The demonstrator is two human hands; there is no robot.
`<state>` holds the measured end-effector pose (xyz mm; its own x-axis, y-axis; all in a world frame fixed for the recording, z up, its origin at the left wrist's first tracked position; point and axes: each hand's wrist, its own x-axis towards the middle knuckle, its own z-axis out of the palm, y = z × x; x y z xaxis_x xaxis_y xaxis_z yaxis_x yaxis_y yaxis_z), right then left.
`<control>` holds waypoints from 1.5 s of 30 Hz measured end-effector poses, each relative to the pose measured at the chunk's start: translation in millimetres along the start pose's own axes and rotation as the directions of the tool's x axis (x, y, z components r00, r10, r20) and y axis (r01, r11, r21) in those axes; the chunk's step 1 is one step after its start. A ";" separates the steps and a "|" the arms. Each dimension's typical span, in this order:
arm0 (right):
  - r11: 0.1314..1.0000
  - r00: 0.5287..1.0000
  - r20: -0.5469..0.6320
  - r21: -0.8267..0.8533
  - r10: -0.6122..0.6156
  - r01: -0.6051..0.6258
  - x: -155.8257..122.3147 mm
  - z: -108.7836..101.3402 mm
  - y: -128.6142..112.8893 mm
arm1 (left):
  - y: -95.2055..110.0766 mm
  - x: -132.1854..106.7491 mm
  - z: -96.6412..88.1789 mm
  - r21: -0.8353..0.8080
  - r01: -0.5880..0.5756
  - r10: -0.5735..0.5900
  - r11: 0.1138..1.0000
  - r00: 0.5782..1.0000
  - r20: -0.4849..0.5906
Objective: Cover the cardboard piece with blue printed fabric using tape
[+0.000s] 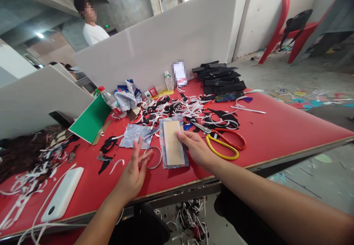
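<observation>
While the right hand (197, 148) pinches the fabric-backed card (172, 145) by its right edge, the card lies left of that grip, long axis running near to far. The left hand (135, 172), fingers spread, is farther off.

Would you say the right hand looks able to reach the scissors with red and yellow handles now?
Probably yes: the scissors lie close beside the right hand, handles uncovered, though it would likely first have to release the patterned blue-grey cloth and beige rectangular panel.
</observation>
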<state>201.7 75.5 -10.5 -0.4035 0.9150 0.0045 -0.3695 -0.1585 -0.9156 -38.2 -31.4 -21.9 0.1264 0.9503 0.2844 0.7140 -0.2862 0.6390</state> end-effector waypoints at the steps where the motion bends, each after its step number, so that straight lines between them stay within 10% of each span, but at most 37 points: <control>1: 1.000 0.999 0.030 -0.001 0.014 -0.014 -0.8 0.5 -0.2 | 4.2 2.8 -0.5 -0.009 0.036 -0.037 0.999 0.997 -0.067; 4: 0.997 0.983 0.167 -0.013 0.078 -0.077 -8.3 4.4 -2.2 | 30.7 15.8 -0.4 -0.254 0.174 -0.239 0.951 0.937 -0.254; 7: 0.988 0.944 0.297 -0.093 0.142 -0.120 -21.0 9.2 -4.6 | 64.5 32.6 4.9 -0.665 0.298 -0.451 0.685 0.890 -0.067; 10: 0.967 0.906 0.367 -0.212 0.211 -0.139 -30.4 10.3 -5.2 | 82.4 44.9 10.8 -0.733 0.417 -0.566 0.537 0.823 0.053; 18: 0.805 0.945 0.301 -0.589 0.129 0.077 -27.9 8.9 -4.7 | 66.6 40.9 18.6 -0.672 0.498 -0.569 0.549 0.811 0.137; 26: 0.775 0.920 0.104 -0.579 0.378 -0.253 -6.9 -9.5 -11.7 | 50.6 45.7 35.9 -0.791 0.420 -0.627 0.446 0.777 0.059; 31: 0.724 0.954 0.130 -0.680 0.272 -0.114 -11.9 -9.1 -16.2 | 53.7 46.6 33.0 -0.632 0.555 -0.639 0.541 0.760 0.120; 45: 0.941 0.974 0.046 -0.269 0.223 -0.203 -5.7 -27.5 -15.3 | 56.3 49.5 29.9 -0.893 0.374 -0.725 0.252 0.683 0.082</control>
<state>232.7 82.9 -7.6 -0.5139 0.8384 -0.1818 -0.0408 -0.2356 -0.9710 28.8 3.2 6.7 -0.3750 0.8671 -0.3279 -0.3877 0.1746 0.9051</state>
